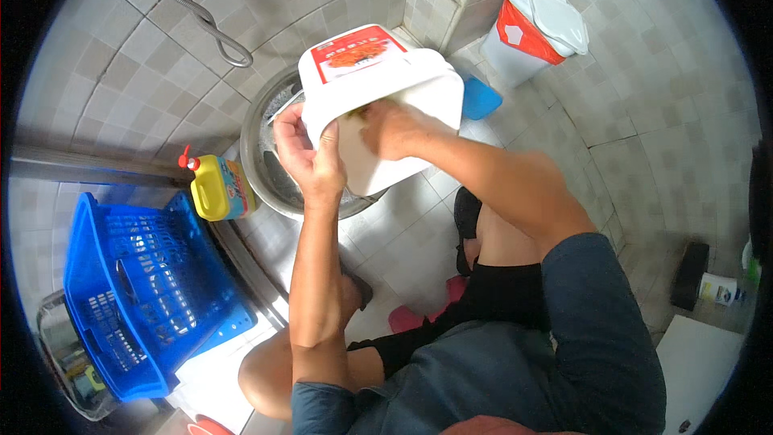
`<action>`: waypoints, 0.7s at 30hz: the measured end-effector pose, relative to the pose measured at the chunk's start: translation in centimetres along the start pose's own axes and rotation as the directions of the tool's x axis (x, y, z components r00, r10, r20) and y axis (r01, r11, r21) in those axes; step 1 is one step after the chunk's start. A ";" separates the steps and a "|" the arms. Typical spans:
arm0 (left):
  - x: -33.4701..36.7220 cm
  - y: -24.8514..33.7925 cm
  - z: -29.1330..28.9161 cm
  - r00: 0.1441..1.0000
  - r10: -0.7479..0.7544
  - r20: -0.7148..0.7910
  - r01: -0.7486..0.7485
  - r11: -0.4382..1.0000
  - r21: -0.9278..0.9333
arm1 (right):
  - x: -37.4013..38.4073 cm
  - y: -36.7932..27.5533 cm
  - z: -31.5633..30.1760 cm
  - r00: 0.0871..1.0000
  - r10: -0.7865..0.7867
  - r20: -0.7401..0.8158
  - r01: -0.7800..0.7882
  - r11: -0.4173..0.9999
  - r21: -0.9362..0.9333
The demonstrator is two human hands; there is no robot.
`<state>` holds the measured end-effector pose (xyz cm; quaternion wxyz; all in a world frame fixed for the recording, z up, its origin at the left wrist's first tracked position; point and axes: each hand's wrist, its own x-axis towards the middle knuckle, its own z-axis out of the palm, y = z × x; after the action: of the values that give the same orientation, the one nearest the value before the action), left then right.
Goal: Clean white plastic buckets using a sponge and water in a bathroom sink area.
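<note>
A white plastic bucket (328,93) with a red picture label is tipped over, its mouth toward me. My left hand (310,153) grips its rim, thumb toward the inside. My right hand (390,129) reaches into the bucket, fingers curled and slightly blurred. A bit of something yellow-green (356,113) shows at those fingertips against the inner wall; its kind is unclear. Beneath the bucket, a round metal basin (256,163) with sudsy water stands on the tiled floor, partly hidden.
A yellow jug (211,192) with a red pump top stands left of the basin. Farther left is a blue plastic basket (137,274). A blue dustpan-like piece (481,98) lies behind the bucket. A lidded white bin (515,56) stands at the back right. A metal hose (193,8) hangs above.
</note>
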<state>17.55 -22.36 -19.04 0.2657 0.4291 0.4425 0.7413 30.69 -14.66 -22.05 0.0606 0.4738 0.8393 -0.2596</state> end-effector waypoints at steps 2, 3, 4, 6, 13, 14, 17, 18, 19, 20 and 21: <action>0.0 -0.4 -0.3 1.000 0.010 0.024 -0.011 0.999 0.033 | 0.0 0.3 0.9 0.996 0.040 -0.083 -0.048 0.994 -0.097; 0.2 -0.9 0.4 0.999 0.026 0.041 -0.028 0.998 0.058 | 0.5 0.4 2.5 0.982 -0.173 -0.072 0.170 0.984 -0.053; 0.3 -0.7 0.2 0.998 0.041 0.045 -0.046 0.993 0.105 | 0.5 -0.2 3.7 0.915 -0.399 -0.060 0.400 0.916 0.001; 0.5 -0.4 -0.3 1.000 0.012 0.007 -0.013 0.997 0.072 | 0.2 0.0 3.2 0.951 -0.308 -0.014 0.307 0.940 0.147; 0.5 -1.4 -0.1 0.998 0.057 0.004 -0.057 0.995 0.082 | -0.6 -1.9 2.3 0.900 -0.429 -0.081 0.436 0.888 0.143; 0.7 -1.6 0.1 0.999 0.008 -0.043 -0.007 0.999 0.032 | -1.1 -2.0 3.4 0.832 -0.452 -0.323 0.514 0.846 0.142; 1.4 -1.1 -1.0 0.992 0.023 -0.121 -0.024 1.000 -0.007 | -2.3 -2.4 -0.7 0.947 -0.320 -0.021 0.319 0.933 0.164; 1.5 -1.1 -0.7 0.991 0.016 -0.134 -0.018 1.000 -0.011 | -2.1 -0.9 -0.2 0.981 -0.177 -0.079 0.175 0.984 -0.026; 1.5 -1.0 -0.4 0.991 0.018 -0.131 -0.019 1.000 -0.012 | -1.7 0.4 0.3 0.986 -0.042 -0.162 0.009 0.979 -0.203; 1.3 -0.8 -0.4 0.995 0.043 -0.090 -0.042 0.999 0.021 | -1.4 0.4 0.3 0.986 -0.048 -0.158 0.016 0.980 -0.200; 1.1 -0.6 -0.3 0.997 0.067 -0.047 -0.065 0.997 0.052 | -1.1 0.4 0.2 0.988 -0.029 -0.149 -0.016 0.956 -0.292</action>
<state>16.70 -21.34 -19.22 0.2192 0.4318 0.4532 0.7484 31.59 -15.48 -22.02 0.0650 0.4752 0.8722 -0.0960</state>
